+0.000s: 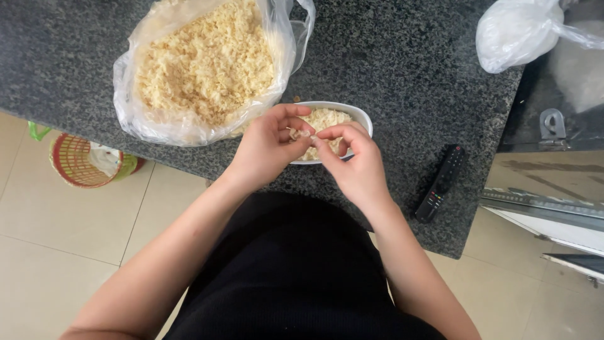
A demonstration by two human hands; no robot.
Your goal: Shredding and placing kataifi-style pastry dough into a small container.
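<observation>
Granite counter (390,75): left hand (267,148) and right hand (358,167) pinch one small pale piece (304,134) over a part-filled white dish (362,116); the clear bag (201,69) remains heaped.

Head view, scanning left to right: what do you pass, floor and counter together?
Red woven basket on the floor → clear bag of pale yellow crumbs → left hand → right hand, both pinching a small piece over the white oval dish → black remote control → white plastic bag.
</observation>
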